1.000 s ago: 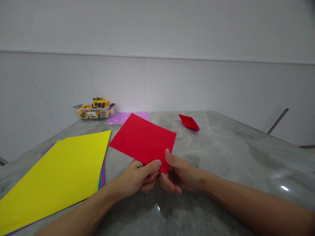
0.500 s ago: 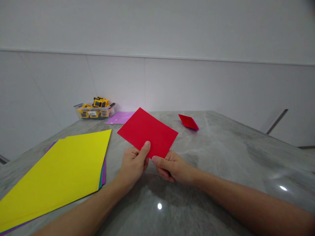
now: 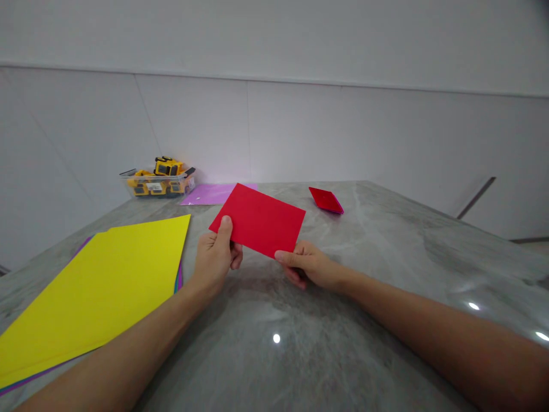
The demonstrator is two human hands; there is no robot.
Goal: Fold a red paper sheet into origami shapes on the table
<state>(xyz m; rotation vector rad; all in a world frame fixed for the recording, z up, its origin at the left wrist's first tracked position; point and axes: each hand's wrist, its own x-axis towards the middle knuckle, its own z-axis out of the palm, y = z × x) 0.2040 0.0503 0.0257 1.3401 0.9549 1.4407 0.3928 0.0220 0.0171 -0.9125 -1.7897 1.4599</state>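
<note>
Left hand (image 3: 218,246), right hand (image 3: 307,264) both pinch flat red paper rectangle (image 3: 263,220), centre. Yellow-topped sheet stack (image 3: 107,283) 8 o'clock, corner behind left forearm (image 3: 143,346). Clear plastic bin (image 3: 128,182) of yellow toy vehicles (image 3: 167,167) 10. Flat lilac sheet (image 3: 206,195) 11, part-blocked by rectangle. Small red-and-magenta piece (image 3: 326,200) 2.

The red paper (image 3: 261,220) hides some fingers of my left hand (image 3: 215,253) and right hand (image 3: 313,266), and part of the lilac sheet (image 3: 203,195). Left of that paper, the yellow sheet (image 3: 111,280) is cut off; the clear bin (image 3: 171,178) bears an unreadable label (image 3: 154,187).
</note>
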